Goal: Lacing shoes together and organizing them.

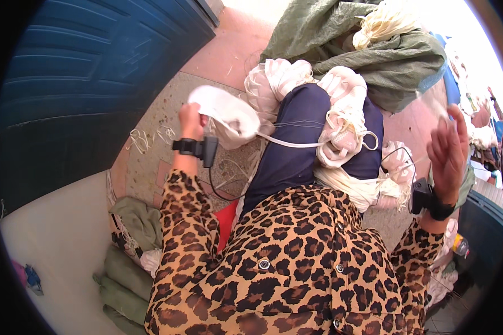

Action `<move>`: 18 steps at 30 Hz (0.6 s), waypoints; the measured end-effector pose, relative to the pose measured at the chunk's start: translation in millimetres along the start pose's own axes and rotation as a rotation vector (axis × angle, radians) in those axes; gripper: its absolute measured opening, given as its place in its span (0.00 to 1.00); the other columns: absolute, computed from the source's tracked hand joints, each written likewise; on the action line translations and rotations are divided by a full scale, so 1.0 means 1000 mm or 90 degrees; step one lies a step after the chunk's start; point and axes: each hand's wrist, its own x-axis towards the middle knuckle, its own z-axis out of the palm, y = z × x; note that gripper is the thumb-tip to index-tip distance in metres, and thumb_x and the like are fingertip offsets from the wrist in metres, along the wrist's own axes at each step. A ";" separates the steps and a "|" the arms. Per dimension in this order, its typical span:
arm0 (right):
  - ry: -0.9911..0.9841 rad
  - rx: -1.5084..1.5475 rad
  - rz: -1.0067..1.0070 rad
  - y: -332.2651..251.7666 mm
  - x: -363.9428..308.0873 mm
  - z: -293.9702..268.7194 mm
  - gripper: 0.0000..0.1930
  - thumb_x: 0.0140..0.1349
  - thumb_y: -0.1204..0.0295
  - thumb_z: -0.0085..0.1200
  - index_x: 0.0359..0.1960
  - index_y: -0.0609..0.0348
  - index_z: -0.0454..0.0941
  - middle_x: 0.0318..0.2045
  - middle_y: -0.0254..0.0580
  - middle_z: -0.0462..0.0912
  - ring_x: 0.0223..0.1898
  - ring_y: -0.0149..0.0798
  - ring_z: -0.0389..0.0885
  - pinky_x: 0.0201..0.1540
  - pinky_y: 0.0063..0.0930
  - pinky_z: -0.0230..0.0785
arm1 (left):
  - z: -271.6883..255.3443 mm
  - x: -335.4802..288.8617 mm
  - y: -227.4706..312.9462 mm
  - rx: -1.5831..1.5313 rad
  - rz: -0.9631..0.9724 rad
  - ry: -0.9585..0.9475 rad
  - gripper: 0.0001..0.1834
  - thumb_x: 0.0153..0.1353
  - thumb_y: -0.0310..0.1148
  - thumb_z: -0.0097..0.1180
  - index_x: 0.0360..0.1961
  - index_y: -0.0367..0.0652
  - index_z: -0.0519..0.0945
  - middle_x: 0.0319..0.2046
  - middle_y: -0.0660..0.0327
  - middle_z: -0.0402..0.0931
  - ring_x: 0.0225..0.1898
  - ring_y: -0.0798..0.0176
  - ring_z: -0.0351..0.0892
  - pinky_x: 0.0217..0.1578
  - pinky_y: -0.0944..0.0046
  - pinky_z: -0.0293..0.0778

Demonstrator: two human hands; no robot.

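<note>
Your left hand (191, 121) is closed on the edge of a white shoe (218, 105), pinching it at the side nearest you; the shoe is held up off your left knee, over the floor, and is slightly blurred. Your right hand (449, 152) is raised well apart from it at the right, fingers up and partly spread; a faint pale streak shows by the fingertips, and you cannot tell whether they pinch anything. Each wrist wears a black strap, with a dark box and a cable. From near the white shoe, a flat white lace (290, 144) crosses your dark blue trousers (303, 114) to a pale laced shoe (341, 125) lying on your lap, its loops loose. Just below that one, a bundle of cream laces (349, 187) lies near your waist. Beyond your knees sits a cluster of pale shoes (271, 84), and behind it a green sack (397, 72) bearing another hank of cream laces (383, 28). Loose laces (138, 139) lie on the speckled floor (157, 114) at left, near a blue panelled door (106, 61).
</note>
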 end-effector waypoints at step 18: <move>-0.155 -0.212 0.066 0.125 0.023 0.110 0.13 0.64 0.68 0.49 0.42 0.68 0.76 0.33 0.37 0.81 0.34 0.31 0.77 0.37 0.26 0.70 | 0.109 -0.049 -0.029 0.550 0.520 -0.458 0.13 0.66 0.37 0.40 0.38 0.37 0.72 0.29 0.59 0.75 0.34 0.65 0.75 0.36 0.65 0.70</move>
